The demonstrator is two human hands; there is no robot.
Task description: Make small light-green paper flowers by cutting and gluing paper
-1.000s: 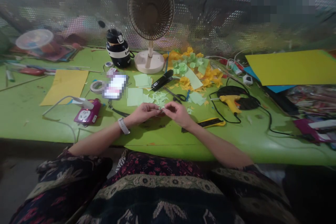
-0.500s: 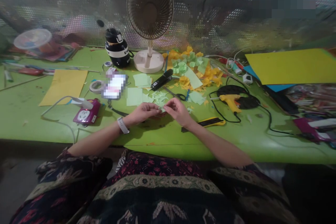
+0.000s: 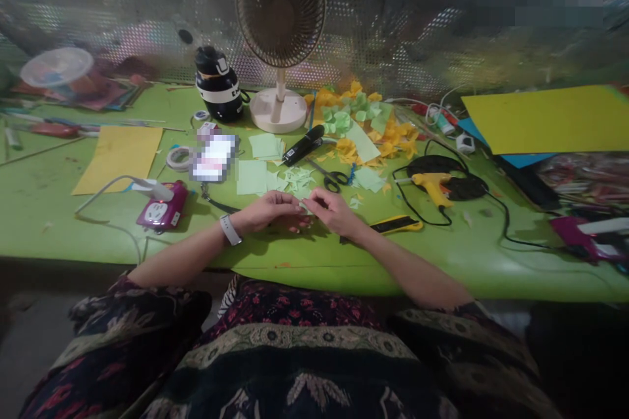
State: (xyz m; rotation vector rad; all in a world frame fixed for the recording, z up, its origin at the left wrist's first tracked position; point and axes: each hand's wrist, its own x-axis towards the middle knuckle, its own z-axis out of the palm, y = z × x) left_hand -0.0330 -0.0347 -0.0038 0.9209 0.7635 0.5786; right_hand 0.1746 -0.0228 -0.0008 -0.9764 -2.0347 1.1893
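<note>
My left hand (image 3: 270,209) and my right hand (image 3: 331,209) meet over the green table (image 3: 59,209), fingertips pinched together on a small pale green paper piece (image 3: 305,207). Most of that piece is hidden by the fingers. A white watch sits on my left wrist. Just beyond the hands lie pale green paper scraps (image 3: 295,180) and green paper squares (image 3: 251,177). Black-handled scissors (image 3: 334,177) lie just past my right hand, and a yellow utility knife (image 3: 398,225) lies to its right.
A desk fan (image 3: 280,39) and a black bottle (image 3: 216,85) stand at the back. Yellow and green paper flowers (image 3: 358,124), a black stapler (image 3: 304,145), a yellow glue gun (image 3: 432,184) with its cord, a pink power strip (image 3: 162,208), tape rolls and yellow sheets (image 3: 118,157) surround the hands.
Both hands have dropped slightly toward the table while still pinching the paper piece together. The view has shifted a little.
</note>
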